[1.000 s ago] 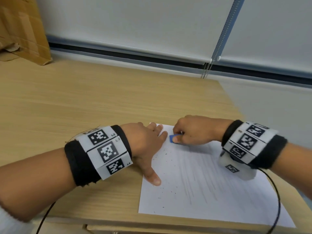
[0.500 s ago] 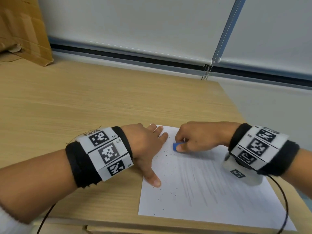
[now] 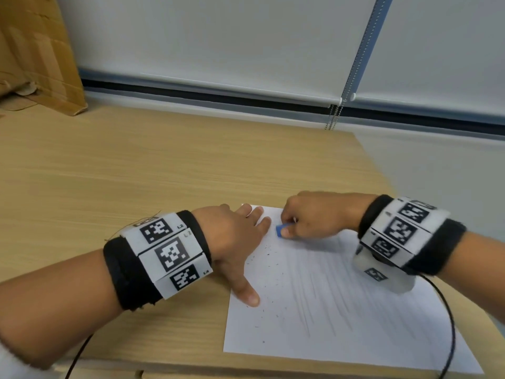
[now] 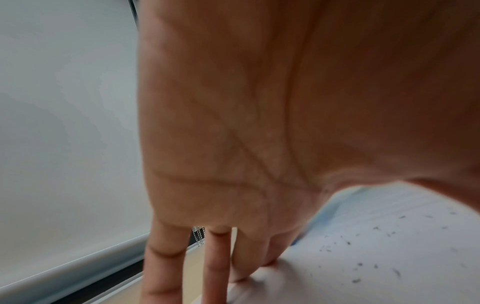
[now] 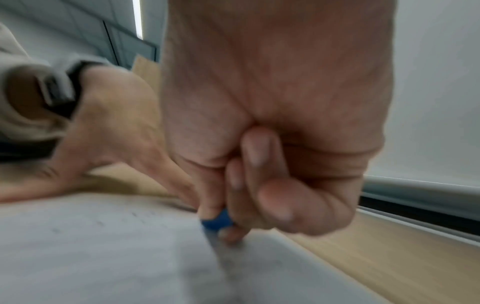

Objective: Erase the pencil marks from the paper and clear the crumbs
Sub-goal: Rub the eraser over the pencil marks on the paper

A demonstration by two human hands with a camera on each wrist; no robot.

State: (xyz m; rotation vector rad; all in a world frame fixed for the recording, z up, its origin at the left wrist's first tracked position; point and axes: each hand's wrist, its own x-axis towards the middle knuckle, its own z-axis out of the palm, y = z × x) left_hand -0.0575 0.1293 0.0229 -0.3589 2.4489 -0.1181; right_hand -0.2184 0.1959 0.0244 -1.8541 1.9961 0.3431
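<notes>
My left hand [image 3: 235,236] lies flat pinning paper [image 3: 341,302]; right hand [image 3: 314,217] pinches blue eraser [image 3: 280,230]; hard rubbing near the edge could crease the sheet

wooden desk [image 3: 136,173], white blinds [image 3: 218,36], cardboard [image 3: 32,50]

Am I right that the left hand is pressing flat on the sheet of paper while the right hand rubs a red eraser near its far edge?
Not quite: the eraser is blue, not red, as the head view shows. The rest holds: the left hand presses flat on the paper while the right hand pinches the eraser near the far edge.
</notes>
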